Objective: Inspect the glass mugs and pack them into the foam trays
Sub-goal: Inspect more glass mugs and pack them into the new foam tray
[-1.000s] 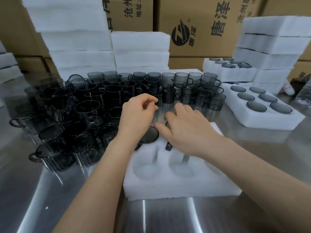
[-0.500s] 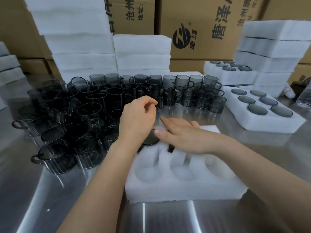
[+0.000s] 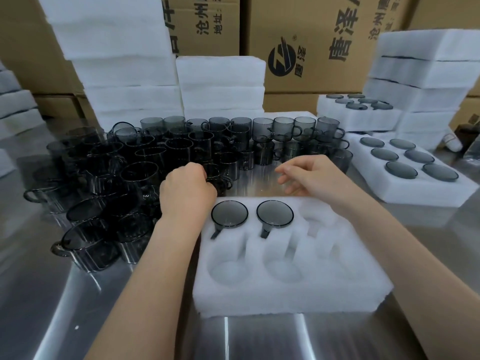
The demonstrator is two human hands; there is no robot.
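**Two smoked-glass mugs seated in a foam tray on a steel worktop**

A person's left hand [image 3: 187, 189] curls its fingers round a loose mug [image 3: 221, 181] at the near edge of a crowd of mugs [image 3: 166, 152] that fills the left and far part of the worktop [image 3: 78, 294]. The right hand [image 3: 313, 178] hovers with fingers loosely spread and holding nothing, just beyond the far edge of the foam tray [image 3: 285, 294], which lies by the worktop's front edge. In the tray's far row sit a far-left mug [image 3: 229, 213] and a far-middle mug [image 3: 275, 213]. Each is sunk to its rim, with its handle slotted toward the tray's near edge. The other four moulded cavities show white foam. The glass is translucent dark grey, straight-sided, with a loop handle. Toward the worktop's right edge a second tray [image 3: 415, 196] holds six mugs. Foam stacks [image 3: 117, 74] and cardboard cartons [image 3: 324, 48] line the far edge.
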